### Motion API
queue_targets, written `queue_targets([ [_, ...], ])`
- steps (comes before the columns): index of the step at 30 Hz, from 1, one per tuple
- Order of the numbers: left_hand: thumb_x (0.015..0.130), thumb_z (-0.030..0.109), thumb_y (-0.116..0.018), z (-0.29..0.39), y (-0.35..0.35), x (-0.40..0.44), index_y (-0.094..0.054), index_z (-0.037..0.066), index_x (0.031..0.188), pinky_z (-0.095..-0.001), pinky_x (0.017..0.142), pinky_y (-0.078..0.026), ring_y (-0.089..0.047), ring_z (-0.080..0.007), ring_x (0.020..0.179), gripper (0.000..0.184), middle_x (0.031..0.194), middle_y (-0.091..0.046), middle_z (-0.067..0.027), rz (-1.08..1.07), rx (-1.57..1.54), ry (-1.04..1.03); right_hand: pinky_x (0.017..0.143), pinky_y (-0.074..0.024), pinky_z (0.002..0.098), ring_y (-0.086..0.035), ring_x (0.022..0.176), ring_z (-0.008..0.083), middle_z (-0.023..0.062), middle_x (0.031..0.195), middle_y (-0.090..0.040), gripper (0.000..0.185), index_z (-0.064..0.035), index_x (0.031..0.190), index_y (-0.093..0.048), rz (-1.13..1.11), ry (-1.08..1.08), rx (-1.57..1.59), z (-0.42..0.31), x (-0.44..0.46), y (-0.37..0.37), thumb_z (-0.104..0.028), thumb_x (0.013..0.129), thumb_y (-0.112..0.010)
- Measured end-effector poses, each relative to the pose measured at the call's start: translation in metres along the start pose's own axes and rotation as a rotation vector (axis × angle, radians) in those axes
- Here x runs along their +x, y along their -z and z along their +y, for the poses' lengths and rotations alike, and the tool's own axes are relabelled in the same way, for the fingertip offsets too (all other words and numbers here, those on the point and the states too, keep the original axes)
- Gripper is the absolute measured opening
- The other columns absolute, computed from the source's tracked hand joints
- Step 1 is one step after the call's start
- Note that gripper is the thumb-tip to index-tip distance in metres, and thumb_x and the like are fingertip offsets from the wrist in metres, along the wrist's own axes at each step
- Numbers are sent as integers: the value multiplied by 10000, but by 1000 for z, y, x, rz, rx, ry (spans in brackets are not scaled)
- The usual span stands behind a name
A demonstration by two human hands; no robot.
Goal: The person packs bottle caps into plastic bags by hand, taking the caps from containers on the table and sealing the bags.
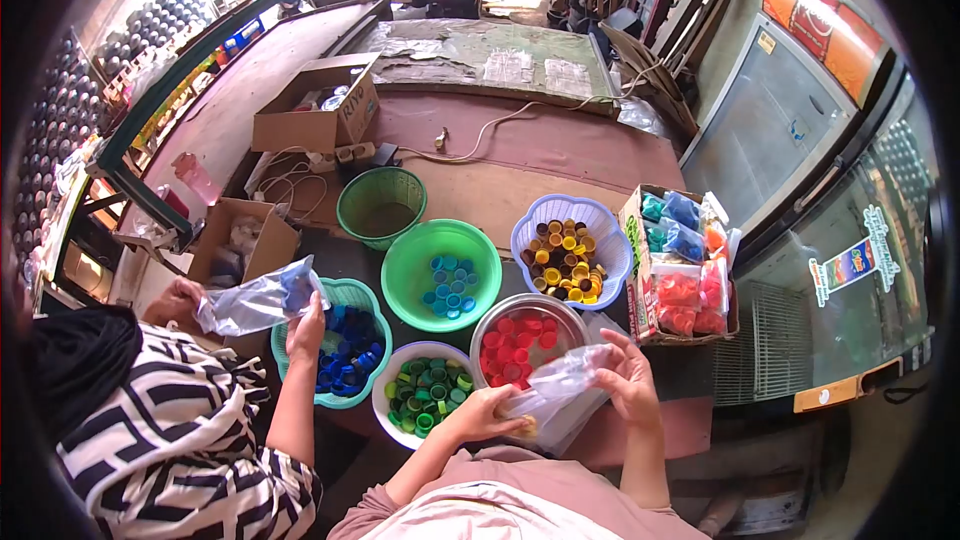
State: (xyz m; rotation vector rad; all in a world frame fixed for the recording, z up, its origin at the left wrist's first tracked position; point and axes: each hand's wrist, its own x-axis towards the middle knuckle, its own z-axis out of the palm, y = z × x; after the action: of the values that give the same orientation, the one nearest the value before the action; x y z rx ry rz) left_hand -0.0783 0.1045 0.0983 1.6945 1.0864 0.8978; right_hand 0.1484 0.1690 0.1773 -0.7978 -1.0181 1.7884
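Observation:
A clear plastic bag [565, 377] is stretched between my two hands, above the near edge of the metal bowl. My left hand [482, 414] is closed around its left end, where something yellowish shows by the fingers; I cannot make out what. At the other end, my right hand [630, 380] pinches the bag with thumb and fingers. Red bottle caps [517, 342] lie in the metal bowl [482, 318] just beyond. Left of my left hand, green caps [430, 395] fill a white bowl [384, 410]. More clear plastic [577, 418] lies beneath the bag.
A person [170, 420] at left holds a bag [258, 302] over a teal basket [376, 302] of blue caps. Beyond stand a green basin [410, 285], a green basket [350, 195] and a lavender basket [620, 225] of yellow and brown caps. Right: a carton [640, 285] of filled bags.

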Motion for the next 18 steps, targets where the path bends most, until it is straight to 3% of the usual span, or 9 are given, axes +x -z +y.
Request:
queue_targets([
  [2, 703, 300, -714, 1, -1, -12, -530, 23, 965, -364, 587, -464, -588, -295, 637, 424, 719, -588, -142, -15, 156, -34, 652, -521, 266, -577, 791, 132, 79, 884, -586, 465, 4, 1190, -460, 69, 14, -177, -6, -12, -1, 101, 742, -544],
  [5, 702, 297, -696, 9, 3, -24, -516, 29, 961, -396, 649, -460, -585, -324, 738, 413, 760, -589, -169, -171, 290, 103, 572, -486, 217, -548, 694, 82, 50, 789, -590, 397, 0, 1101, -539, 74, 6, -308, -13, -27, 11, 127, 726, -506],
  [7, 706, 286, -687, 20, 6, -33, -507, 31, 953, -400, 663, -458, -583, -323, 779, 398, 766, -577, -180, -238, 359, 195, 553, -464, 199, -541, 676, 65, 41, 785, -592, 378, -10, 1064, -565, 148, 11, -489, -16, -36, 24, 130, 717, -514],
  [12, 710, 273, -671, 38, -6, -36, -466, 25, 937, -417, 655, -462, -582, -357, 761, 393, 803, -585, -187, -199, 349, 174, 509, -412, 181, -514, 612, 41, 27, 717, -577, 377, -42, 1006, -601, 317, 45, -748, -33, -46, 37, 136, 684, -518],
  [16, 727, 288, -672, 47, -18, -26, -487, 15, 965, -402, 650, -461, -584, -346, 738, 407, 773, -579, -177, -207, 354, 208, 803, -404, 374, -549, 885, 206, 57, 921, -592, 379, -94, 1005, -602, 303, 453, -1543, -46, -50, 31, -23, 634, -628],
  [17, 725, 290, -674, 46, -20, -24, -488, 14, 969, -401, 649, -462, -586, -344, 737, 413, 775, -582, -177, -228, 362, 223, 928, -309, 417, -489, 1018, 257, 56, 1021, -564, 390, -126, 1020, -593, 142, 407, -1491, -56, -57, 18, -145, 636, -664],
  [18, 722, 293, -676, 46, -22, -22, -488, 12, 972, -400, 648, -463, -587, -343, 735, 420, 777, -584, -177, -251, 369, 238, 964, -284, 419, -483, 1044, 260, 56, 1009, -556, 428, -150, 1047, -584, -57, 497, -1490, -65, -60, 5, -184, 631, -678],
])
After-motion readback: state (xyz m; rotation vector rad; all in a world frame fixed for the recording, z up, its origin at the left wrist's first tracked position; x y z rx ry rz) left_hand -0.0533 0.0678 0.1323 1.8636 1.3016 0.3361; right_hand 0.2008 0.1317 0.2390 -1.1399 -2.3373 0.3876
